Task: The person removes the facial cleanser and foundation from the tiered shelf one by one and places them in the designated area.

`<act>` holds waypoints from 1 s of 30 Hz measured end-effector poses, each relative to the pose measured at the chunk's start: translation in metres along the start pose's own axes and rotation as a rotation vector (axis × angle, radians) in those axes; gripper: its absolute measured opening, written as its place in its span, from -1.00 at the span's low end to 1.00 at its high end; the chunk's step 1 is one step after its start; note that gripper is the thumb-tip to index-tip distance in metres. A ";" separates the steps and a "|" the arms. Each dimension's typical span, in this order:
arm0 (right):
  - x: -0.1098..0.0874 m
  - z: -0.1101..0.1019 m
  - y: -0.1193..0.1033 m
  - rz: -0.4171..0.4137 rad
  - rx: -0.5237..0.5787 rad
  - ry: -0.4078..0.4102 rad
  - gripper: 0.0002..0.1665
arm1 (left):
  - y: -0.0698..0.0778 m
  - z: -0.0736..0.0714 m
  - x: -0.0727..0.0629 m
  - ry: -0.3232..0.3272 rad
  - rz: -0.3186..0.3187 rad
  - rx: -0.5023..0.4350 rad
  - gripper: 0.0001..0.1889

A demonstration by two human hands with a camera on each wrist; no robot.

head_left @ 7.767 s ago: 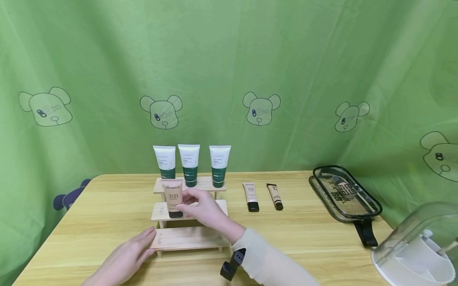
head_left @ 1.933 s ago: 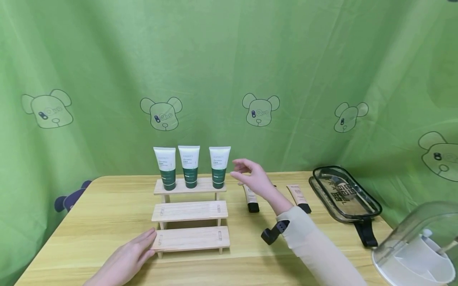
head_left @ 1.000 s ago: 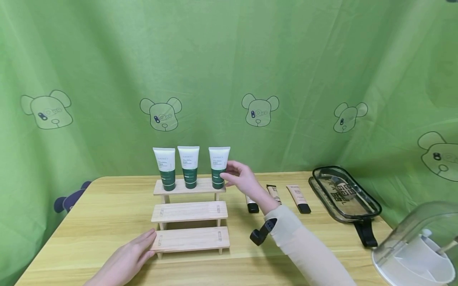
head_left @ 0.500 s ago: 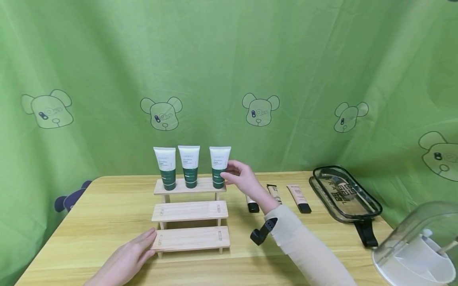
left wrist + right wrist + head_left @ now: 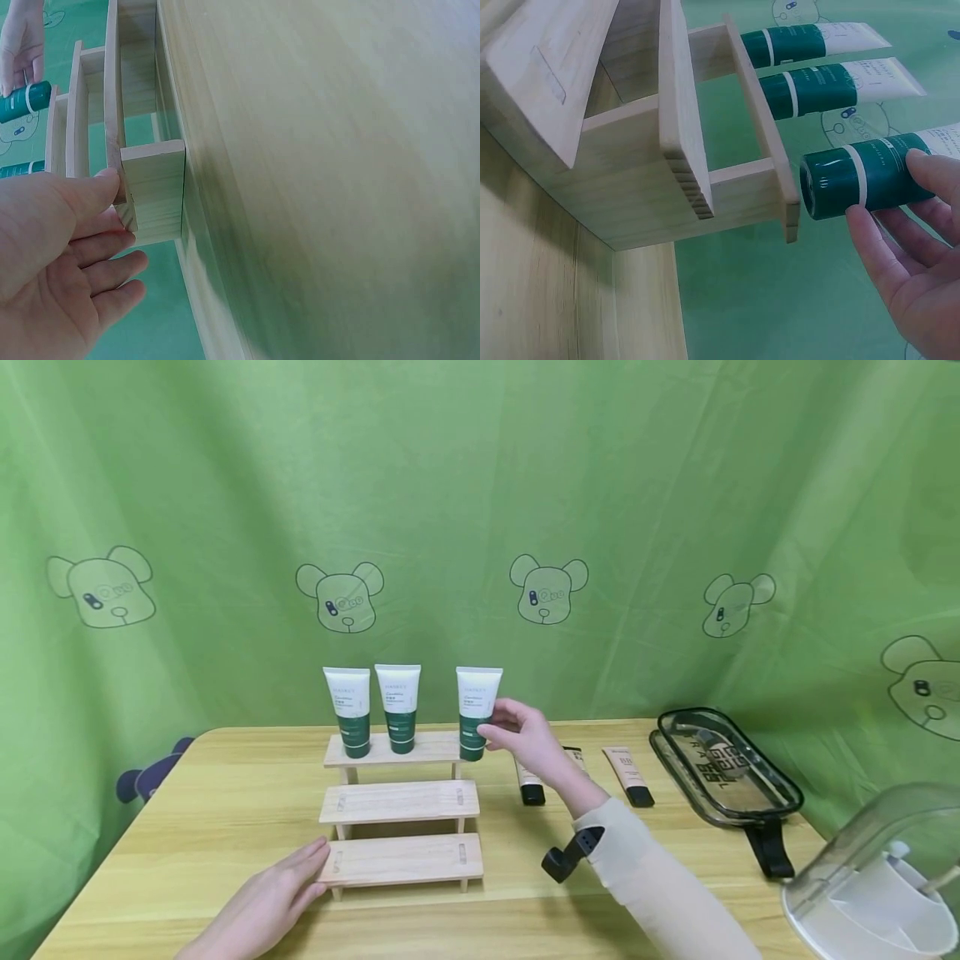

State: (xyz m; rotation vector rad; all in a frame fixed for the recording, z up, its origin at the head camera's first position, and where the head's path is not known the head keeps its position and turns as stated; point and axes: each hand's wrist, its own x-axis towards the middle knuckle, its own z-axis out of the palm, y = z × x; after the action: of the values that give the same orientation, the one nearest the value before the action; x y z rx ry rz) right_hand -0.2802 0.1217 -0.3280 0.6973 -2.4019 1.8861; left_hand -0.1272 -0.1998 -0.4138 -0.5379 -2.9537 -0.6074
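Note:
A three-step wooden display stand stands on the table. Its top step bears two upright white-and-green squeeze tubes, the left one and the middle one. My right hand pinches a third squeeze tube of the same kind between thumb and fingers. In the right wrist view this tube hangs just off the top step's right end, with a small gap. At the bottom step's left end, my left hand pinches the stand's edge; the left wrist view shows thumb and forefinger on the board.
Right of the stand lie a pale BB cream tube, a small beige tube partly behind my right wrist, and a pink BB cream tube. Farther right are a clear black-edged pouch and a clear-domed white holder.
The pink BB cream tube went from the stand to the table at right. My right hand then took hold of the right squeeze tube and shifted it rightward off the step. My left hand stayed.

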 end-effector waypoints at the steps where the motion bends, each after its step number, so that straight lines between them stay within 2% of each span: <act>1: -0.002 -0.002 -0.001 0.002 -0.002 0.002 -0.61 | 0.000 0.000 0.000 0.003 0.004 0.002 -0.54; 6: -0.014 -0.010 -0.002 0.028 -0.028 0.000 -0.60 | -0.001 0.001 -0.001 0.016 0.022 0.008 -0.54; 14: -0.043 -0.018 0.006 0.075 -0.054 -0.009 -0.58 | -0.002 0.002 0.000 0.007 0.012 0.009 -0.53; 24: -0.083 -0.028 0.033 0.178 -0.079 -0.074 -0.47 | -0.001 0.000 -0.001 0.015 0.019 0.010 -0.54; 30: -0.102 -0.032 0.051 0.283 -0.080 -0.125 -0.42 | 0.000 -0.001 -0.001 -0.006 0.001 0.004 -0.53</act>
State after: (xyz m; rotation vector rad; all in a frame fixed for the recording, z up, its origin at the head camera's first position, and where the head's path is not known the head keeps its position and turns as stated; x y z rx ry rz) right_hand -0.2141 0.1943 -0.3947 0.5081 -2.7671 1.8750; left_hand -0.1264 -0.2009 -0.4133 -0.5421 -2.9596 -0.6007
